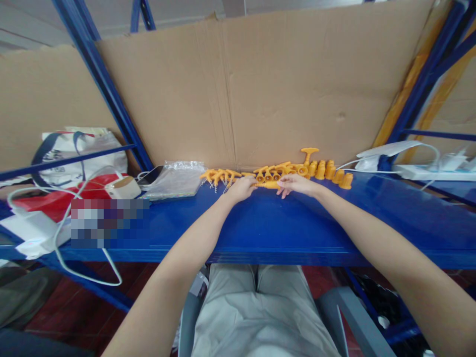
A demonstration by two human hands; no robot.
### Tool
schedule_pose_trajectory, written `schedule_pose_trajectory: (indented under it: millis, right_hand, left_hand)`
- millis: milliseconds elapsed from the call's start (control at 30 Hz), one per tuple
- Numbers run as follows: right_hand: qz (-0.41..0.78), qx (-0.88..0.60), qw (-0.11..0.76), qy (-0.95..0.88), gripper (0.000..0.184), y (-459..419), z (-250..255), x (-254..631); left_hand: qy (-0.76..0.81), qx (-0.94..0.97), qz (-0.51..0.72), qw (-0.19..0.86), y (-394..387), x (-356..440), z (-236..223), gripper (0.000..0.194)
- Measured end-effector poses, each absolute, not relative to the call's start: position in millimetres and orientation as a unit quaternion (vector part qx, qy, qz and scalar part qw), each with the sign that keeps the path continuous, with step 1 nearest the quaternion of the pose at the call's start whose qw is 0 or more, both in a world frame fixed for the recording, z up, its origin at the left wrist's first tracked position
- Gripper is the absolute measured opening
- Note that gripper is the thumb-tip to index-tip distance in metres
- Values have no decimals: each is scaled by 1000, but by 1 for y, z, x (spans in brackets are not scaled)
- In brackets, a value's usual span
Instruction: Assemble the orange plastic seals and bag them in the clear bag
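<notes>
A yellow plastic corkscrew piece lies level between my two hands. My left hand is closed on its left end, and my right hand pinches the right end with thumb and fingers. Left of my left hand, yellow corkscrew handles with metal spirals are heaped together. Right behind my hands runs a row of yellow corkscrew bodies with round openings. Farther right, several yellow bell-shaped caps stand in a line, near one upright T-shaped yellow handle.
The blue tabletop backs onto a cardboard wall. Clear plastic bags and a phone lie to the left. Beyond them are a charger, white cables and a red bag. At right sits a power strip.
</notes>
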State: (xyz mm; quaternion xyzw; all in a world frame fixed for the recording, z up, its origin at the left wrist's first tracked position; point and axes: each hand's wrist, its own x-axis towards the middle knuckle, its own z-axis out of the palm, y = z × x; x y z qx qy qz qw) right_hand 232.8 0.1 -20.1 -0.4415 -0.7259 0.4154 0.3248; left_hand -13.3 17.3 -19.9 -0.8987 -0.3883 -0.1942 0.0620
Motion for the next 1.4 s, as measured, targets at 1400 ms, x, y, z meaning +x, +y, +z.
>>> schedule_pose_trajectory:
  millis: [1400]
  right_hand:
    - [360, -476, 346, -724, 27, 2, -14, 242]
  left_hand:
    - [-370, -894, -230, 105, 19, -9, -23, 24]
